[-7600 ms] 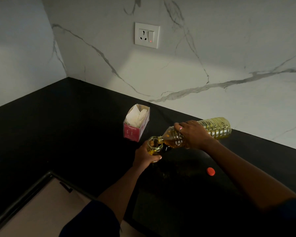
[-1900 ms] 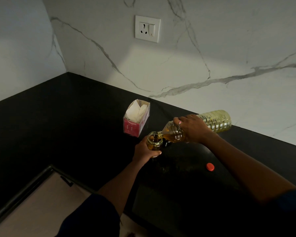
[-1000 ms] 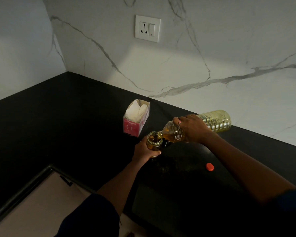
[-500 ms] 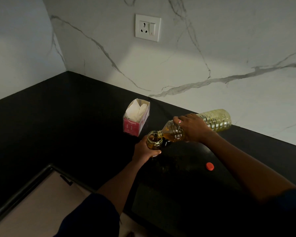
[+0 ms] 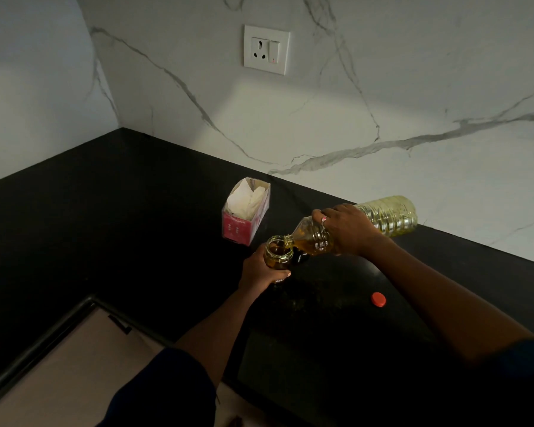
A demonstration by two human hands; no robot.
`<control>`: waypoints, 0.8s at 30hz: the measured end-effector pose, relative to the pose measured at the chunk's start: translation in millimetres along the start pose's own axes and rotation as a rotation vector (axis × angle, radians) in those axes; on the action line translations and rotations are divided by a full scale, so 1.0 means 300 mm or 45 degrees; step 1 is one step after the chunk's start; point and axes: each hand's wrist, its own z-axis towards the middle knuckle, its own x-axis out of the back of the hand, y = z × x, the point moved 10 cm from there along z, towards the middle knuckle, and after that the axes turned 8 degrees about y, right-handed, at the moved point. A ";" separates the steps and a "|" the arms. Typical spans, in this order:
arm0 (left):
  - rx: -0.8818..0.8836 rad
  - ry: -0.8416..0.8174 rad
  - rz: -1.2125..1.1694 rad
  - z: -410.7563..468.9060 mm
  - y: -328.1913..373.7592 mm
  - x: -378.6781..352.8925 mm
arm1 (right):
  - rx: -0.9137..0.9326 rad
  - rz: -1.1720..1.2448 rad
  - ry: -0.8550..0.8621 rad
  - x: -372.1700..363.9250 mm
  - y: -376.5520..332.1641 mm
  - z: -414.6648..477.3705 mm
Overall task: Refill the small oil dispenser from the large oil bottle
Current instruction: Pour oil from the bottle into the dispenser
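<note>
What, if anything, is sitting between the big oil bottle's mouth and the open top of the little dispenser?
Nothing visible. The large oil bottle, tilted in the right hand, has its mouth right at the open rim of the small oil dispenser, which the left hand holds. The red cap lies apart on the counter.

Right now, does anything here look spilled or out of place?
No spill shows. Only the red cap lies loose on the counter, off the large oil bottle that the right hand tips into the small dispenser.
</note>
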 end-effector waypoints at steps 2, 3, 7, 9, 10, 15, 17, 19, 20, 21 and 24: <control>-0.008 -0.006 0.002 0.001 0.001 -0.002 | -0.001 -0.002 0.002 0.003 0.000 0.000; -0.007 -0.005 0.002 0.001 0.001 -0.001 | -0.001 -0.003 0.003 0.005 0.000 -0.001; -0.011 0.005 0.005 0.003 -0.002 0.000 | -0.003 -0.014 -0.009 0.009 0.000 -0.004; -0.020 0.008 -0.005 0.004 0.000 0.002 | 0.004 -0.023 0.001 0.008 -0.001 -0.002; -0.021 0.007 -0.008 0.004 0.000 0.002 | 0.006 -0.025 0.005 0.008 -0.002 -0.001; -0.020 0.001 0.004 0.005 -0.001 -0.003 | 0.003 -0.013 -0.002 0.005 0.000 -0.001; -0.021 0.004 -0.002 0.006 -0.002 -0.003 | 0.005 -0.016 -0.001 0.003 0.000 0.000; -0.024 0.004 -0.005 0.006 0.000 -0.001 | 0.005 -0.009 0.003 0.003 0.000 0.000; -0.024 0.001 -0.006 0.006 0.000 -0.002 | 0.005 -0.007 0.004 0.002 0.000 0.001; -0.023 0.001 -0.008 0.005 0.001 -0.002 | 0.006 -0.008 0.005 0.002 0.000 0.001; -0.024 0.008 -0.013 0.005 0.002 0.002 | 0.000 -0.005 0.005 0.001 0.002 0.002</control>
